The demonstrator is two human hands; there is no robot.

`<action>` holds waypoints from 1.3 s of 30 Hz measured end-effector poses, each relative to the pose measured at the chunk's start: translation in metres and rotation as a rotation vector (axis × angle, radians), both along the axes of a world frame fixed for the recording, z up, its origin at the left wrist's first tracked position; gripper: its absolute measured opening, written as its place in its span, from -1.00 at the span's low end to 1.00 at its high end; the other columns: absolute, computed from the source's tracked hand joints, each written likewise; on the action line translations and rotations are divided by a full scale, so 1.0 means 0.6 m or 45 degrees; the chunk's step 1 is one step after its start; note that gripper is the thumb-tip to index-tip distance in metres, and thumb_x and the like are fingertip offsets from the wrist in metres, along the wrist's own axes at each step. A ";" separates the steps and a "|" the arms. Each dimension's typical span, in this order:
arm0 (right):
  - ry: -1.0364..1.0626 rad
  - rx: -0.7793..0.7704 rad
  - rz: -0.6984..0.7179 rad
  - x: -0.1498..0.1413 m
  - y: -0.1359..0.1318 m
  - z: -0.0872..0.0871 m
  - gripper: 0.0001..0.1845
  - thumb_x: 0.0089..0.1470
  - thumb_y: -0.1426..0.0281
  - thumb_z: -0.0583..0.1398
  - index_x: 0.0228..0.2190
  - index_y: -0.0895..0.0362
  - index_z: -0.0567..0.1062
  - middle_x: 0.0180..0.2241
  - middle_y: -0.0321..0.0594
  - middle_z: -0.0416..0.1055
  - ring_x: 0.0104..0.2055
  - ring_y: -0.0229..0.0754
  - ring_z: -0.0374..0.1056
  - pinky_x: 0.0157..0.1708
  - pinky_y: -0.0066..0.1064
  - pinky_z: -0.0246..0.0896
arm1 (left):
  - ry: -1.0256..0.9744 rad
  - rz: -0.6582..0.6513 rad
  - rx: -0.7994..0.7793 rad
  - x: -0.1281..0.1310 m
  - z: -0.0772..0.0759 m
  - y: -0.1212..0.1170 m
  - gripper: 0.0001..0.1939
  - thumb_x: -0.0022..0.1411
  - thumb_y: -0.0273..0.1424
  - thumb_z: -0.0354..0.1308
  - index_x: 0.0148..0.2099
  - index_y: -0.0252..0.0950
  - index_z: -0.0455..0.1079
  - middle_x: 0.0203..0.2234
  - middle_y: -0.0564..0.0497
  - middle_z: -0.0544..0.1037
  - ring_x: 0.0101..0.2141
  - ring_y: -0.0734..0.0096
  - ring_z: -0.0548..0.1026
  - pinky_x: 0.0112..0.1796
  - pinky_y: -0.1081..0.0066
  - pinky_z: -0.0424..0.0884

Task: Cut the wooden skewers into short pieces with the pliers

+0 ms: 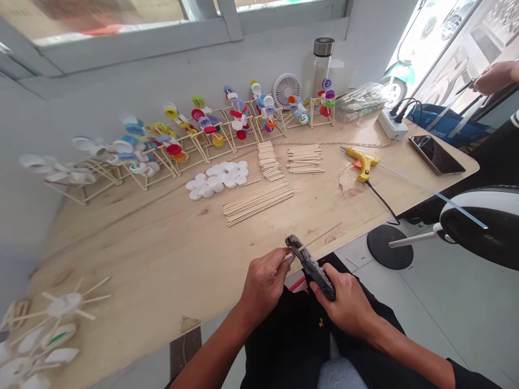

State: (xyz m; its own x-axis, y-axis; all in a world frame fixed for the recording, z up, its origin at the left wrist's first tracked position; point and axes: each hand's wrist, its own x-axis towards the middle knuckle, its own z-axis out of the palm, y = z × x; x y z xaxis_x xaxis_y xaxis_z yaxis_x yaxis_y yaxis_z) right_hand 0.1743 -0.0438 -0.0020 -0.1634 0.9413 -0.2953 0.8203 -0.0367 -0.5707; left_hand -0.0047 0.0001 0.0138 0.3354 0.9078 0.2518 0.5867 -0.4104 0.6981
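Phone [437,154], desk fan [287,91] (white)

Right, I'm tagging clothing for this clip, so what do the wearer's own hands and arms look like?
The left hand and right hand are both bare: no gloves, rings or watch show. A short black sleeve appears on the right arm; the left arm is mostly bare too.

One pliers-like tool [313,267] (plus one glue gun [364,162])

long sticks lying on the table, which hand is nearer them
Left. The left hand is on the near side of the long sticks, pinching one stick; the right hand is farther right, gripping black pliers.
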 end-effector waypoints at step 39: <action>0.065 -0.087 0.013 0.005 0.002 -0.001 -0.80 0.06 0.23 0.03 -0.49 0.07 0.20 -0.62 -0.36 0.29 -0.58 -0.24 0.20 -0.54 -0.47 -0.06 | -0.222 0.031 -0.297 0.006 -0.002 0.003 -0.76 0.23 -0.38 -0.05 -0.46 -0.32 0.32 -0.68 0.12 0.29 -0.63 0.59 0.22 -0.57 0.56 0.17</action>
